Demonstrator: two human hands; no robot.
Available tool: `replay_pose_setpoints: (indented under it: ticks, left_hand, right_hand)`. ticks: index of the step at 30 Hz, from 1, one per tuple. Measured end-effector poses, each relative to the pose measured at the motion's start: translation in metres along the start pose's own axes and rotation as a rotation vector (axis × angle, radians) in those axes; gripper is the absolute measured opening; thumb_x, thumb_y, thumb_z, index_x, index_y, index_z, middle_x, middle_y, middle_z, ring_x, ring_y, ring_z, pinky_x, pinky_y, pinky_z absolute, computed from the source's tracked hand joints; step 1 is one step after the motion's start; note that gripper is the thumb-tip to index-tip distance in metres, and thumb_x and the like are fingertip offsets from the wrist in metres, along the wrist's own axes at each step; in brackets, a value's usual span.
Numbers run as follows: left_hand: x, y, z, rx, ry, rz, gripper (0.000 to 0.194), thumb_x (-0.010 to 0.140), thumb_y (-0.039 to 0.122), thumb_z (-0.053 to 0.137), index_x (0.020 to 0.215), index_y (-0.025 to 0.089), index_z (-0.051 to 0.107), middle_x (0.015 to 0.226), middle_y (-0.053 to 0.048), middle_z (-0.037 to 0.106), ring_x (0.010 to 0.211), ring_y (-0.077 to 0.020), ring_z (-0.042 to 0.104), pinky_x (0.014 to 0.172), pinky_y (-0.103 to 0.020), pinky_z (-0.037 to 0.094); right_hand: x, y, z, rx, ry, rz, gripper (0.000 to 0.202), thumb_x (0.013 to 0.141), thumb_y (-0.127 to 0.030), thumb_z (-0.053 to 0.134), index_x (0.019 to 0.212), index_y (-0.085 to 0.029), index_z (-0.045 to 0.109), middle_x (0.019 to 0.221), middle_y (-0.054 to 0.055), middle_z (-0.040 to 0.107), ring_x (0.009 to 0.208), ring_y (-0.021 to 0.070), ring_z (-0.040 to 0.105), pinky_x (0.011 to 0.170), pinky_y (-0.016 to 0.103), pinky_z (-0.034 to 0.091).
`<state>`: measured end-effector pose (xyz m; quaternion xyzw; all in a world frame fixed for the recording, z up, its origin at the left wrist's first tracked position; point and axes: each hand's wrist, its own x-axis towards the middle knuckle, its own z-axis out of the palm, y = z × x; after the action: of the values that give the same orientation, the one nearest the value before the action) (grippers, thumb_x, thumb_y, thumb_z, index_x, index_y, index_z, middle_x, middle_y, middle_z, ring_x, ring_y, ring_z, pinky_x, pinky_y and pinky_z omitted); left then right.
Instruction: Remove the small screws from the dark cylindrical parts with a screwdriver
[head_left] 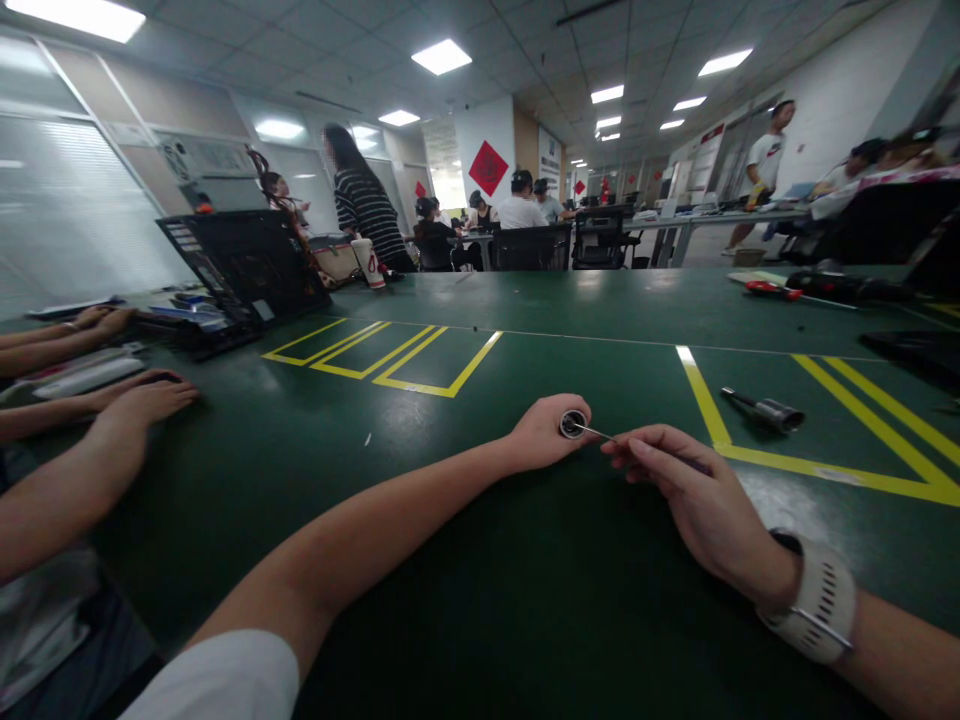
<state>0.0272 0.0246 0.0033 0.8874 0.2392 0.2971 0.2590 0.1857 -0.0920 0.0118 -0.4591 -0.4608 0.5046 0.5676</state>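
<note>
My left hand (546, 435) is wrapped around a small cylindrical part (573, 424), whose round, metal-rimmed open end faces me. Dark detail shows inside that end, too small to make out. In my right hand (675, 478) is a thin metal-shafted tool (600, 433), pinched between thumb and fingers. Its tip reaches the open end of the cylinder; how deep it goes cannot be seen. Most of the handle is hidden by my fingers. To the right of my hands, a dark metal cylinder with a narrow shaft (776, 413) lies on the green table.
Yellow tape outlines (416, 388) mark the green tabletop (450, 300). A red-handled screwdriver (772, 291) lies at the far right. At left stand a black open case (247, 260) and a paper cup (367, 262). Another person's hands (146, 395) rest at the left edge.
</note>
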Motion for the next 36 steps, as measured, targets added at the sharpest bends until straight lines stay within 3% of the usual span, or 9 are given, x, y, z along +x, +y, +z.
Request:
replay_pose_setpoints:
  ticks: [14,22,25,30,36]
  left_hand:
    - [-0.001,0.003,-0.002,0.154,-0.048,-0.010,0.013,0.078,0.028,0.059,0.077,0.016,0.053,0.076,0.000,0.054,0.071,-0.0126,0.051,0.062,-0.024,0.039]
    - [-0.002,0.003,0.001,0.378,-0.108,0.106,0.008,0.081,0.024,0.054,0.079,0.016,0.053,0.078,-0.001,0.054,0.074,-0.0145,0.051,0.067,-0.026,0.037]
    - [-0.003,0.005,0.000,0.395,-0.151,0.132,0.004,0.081,0.020,0.054,0.080,0.016,0.053,0.079,-0.002,0.055,0.077,-0.0149,0.052,0.068,-0.026,0.036]
    - [-0.001,0.007,-0.003,0.314,-0.173,0.090,0.006,0.081,0.020,0.056,0.077,0.016,0.052,0.079,-0.001,0.054,0.075,-0.0136,0.051,0.069,-0.025,0.038]
    - [0.000,0.006,-0.002,0.254,-0.155,0.054,0.010,0.080,0.023,0.058,0.076,0.016,0.052,0.077,0.000,0.053,0.071,-0.0126,0.050,0.067,-0.025,0.040]
  right_hand:
    - [-0.003,0.006,-0.005,-0.311,-0.031,-0.065,0.027,0.084,-0.044,0.055,0.099,-0.023,0.063,0.095,0.004,0.064,0.086,0.0216,0.057,0.075,0.038,0.045]
    - [-0.011,-0.002,0.008,-0.693,-0.006,-0.303,0.016,0.083,-0.036,0.054,0.078,-0.023,0.062,0.083,0.004,0.064,0.079,0.0227,0.058,0.070,0.038,0.043]
    - [-0.009,-0.005,0.006,-0.622,0.003,-0.215,0.019,0.080,-0.039,0.055,0.074,-0.022,0.064,0.079,0.005,0.065,0.078,0.0239,0.058,0.069,0.039,0.042]
    - [-0.001,-0.003,-0.001,-0.205,0.051,-0.022,0.020,0.074,-0.040,0.063,0.075,-0.020,0.068,0.083,0.006,0.068,0.085,0.0251,0.059,0.075,0.039,0.043]
    - [0.000,0.000,0.001,-0.071,0.083,0.002,0.020,0.071,-0.039,0.068,0.073,-0.020,0.068,0.082,0.007,0.068,0.080,0.0234,0.059,0.071,0.037,0.044]
